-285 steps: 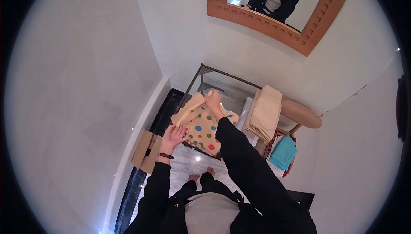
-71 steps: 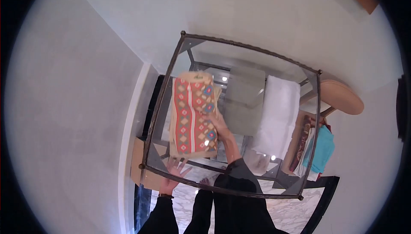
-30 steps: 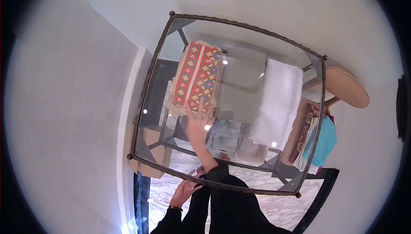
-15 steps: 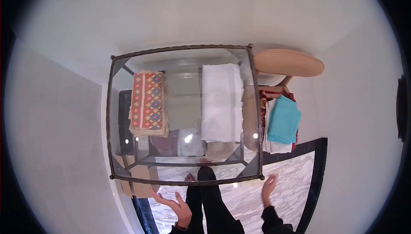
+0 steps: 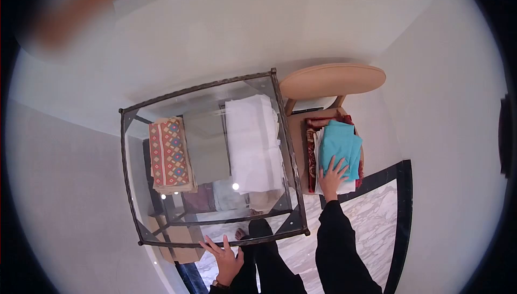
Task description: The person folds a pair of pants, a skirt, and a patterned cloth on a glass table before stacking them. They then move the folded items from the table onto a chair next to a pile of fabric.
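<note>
My right hand (image 5: 333, 180) lies on a folded turquoise cloth (image 5: 340, 146) with its fingers spread. That cloth tops a stack on the chair, with white and dark red patterned cloths (image 5: 314, 178) beneath it. At the front rim of the glass-topped table (image 5: 210, 228), my left hand (image 5: 223, 260) has its fingers apart and holds nothing; the fingertips overlap the metal frame. On the glass are a stack of patterned orange-and-beige cloths (image 5: 170, 154), a folded grey-green cloth (image 5: 207, 146) and a folded white cloth (image 5: 256, 143).
A chair with a rounded tan backrest (image 5: 334, 80) stands right of the table against the wall. More folded cloths (image 5: 199, 198) show through the glass on a lower level. A cardboard box (image 5: 183, 240) is on the floor at left. The floor is white marble (image 5: 358, 226) with dark borders.
My right hand has reached forward from beside the table onto the turquoise cloth. My left hand has come up to the table's front rim. The view has turned, shifting table and chair left.
</note>
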A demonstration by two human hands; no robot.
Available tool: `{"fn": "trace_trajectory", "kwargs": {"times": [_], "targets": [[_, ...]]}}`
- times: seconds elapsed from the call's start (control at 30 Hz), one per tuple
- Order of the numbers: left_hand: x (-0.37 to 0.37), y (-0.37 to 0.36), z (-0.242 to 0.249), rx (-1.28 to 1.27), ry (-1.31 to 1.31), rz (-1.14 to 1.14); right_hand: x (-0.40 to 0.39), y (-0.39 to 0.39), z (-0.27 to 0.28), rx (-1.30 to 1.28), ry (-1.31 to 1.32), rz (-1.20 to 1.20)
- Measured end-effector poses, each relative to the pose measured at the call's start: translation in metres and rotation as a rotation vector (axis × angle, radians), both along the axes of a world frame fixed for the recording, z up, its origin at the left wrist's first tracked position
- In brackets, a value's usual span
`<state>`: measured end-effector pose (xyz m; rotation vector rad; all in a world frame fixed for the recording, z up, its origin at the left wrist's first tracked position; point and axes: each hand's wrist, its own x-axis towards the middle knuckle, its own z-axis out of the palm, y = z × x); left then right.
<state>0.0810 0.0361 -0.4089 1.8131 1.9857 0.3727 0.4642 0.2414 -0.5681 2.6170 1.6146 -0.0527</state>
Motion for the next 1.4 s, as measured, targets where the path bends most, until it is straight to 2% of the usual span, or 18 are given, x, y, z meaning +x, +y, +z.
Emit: {"fn": "trace_trajectory", "kwargs": {"times": [0.13, 0.27, 0.4, 0.5, 0.57, 0.6, 0.7, 0.73, 0.83, 0.9, 0.93, 1.0, 1.07, 1.1, 1.13, 1.23, 1.33, 1.4], "targets": [[-0.004, -0.003, -0.008, 0.06, -0.013, -0.04, 0.012, 0.003, 0.016, -0.036, 0.186, -0.033], [-0.005, -0.006, -0.011, 0.038, -0.052, -0.039, 0.043, -0.003, 0.026, 0.137, 0.494, -0.173], [-0.008, -0.005, -0.01, -0.019, 0.041, -0.106, 0.06, -0.018, 0.048, 0.468, 0.47, -0.15], [-0.013, -0.002, -0.015, 0.084, 0.206, -0.222, 0.059, -0.037, 0.102, 0.612, 0.354, -0.133], [-0.012, -0.007, -0.03, 0.072, 0.111, -0.128, 0.043, -0.048, 0.148, 0.657, 0.307, -0.117], [-0.012, -0.01, -0.041, -0.05, 0.089, -0.06, 0.033, -0.056, 0.161, 0.666, 0.326, -0.124], [-0.002, 0.011, -0.011, -0.522, 0.081, 0.03, -0.002, -0.078, 0.205, 0.73, 0.41, -0.119], [0.0, 0.018, 0.004, -0.576, 0.034, 0.057, -0.018, -0.086, 0.225, 0.77, 0.458, -0.106], [-0.011, 0.02, 0.01, -0.522, -0.096, -0.055, -0.059, -0.103, 0.257, 0.848, 0.565, -0.07], [-0.029, 0.004, -0.032, -0.162, -0.082, -0.268, -0.084, -0.119, 0.276, 0.835, 0.597, 0.042], [-0.041, 0.007, -0.074, 0.031, -0.058, -0.4, -0.098, -0.126, 0.289, 0.812, 0.599, 0.14], [-0.054, 0.014, -0.08, 0.094, -0.288, -0.452, -0.127, -0.135, 0.316, 0.765, 0.599, 0.414], [-0.059, 0.033, -0.027, -0.174, -0.803, -0.293, -0.158, -0.148, 0.346, 0.724, 0.561, 0.705], [-0.058, 0.043, 0.025, -0.316, -1.057, -0.207, -0.176, -0.157, 0.357, 0.705, 0.532, 0.819], [-0.038, 0.045, 0.123, -0.525, -1.226, 0.36, -0.191, -0.164, 0.359, 0.587, 0.581, 0.934], [-0.061, 0.037, 0.171, -0.588, -1.945, 0.191, -0.237, -0.195, 0.343, 0.395, 0.843, 1.139], [-0.09, 0.013, 0.148, -0.429, -1.937, 0.338, -0.264, -0.214, 0.373, 0.122, 1.047, 1.187], [-0.11, 0.0, 0.141, -0.313, -1.946, 0.43, -0.261, -0.208, 0.35, 0.188, 1.225, 1.103]]}}
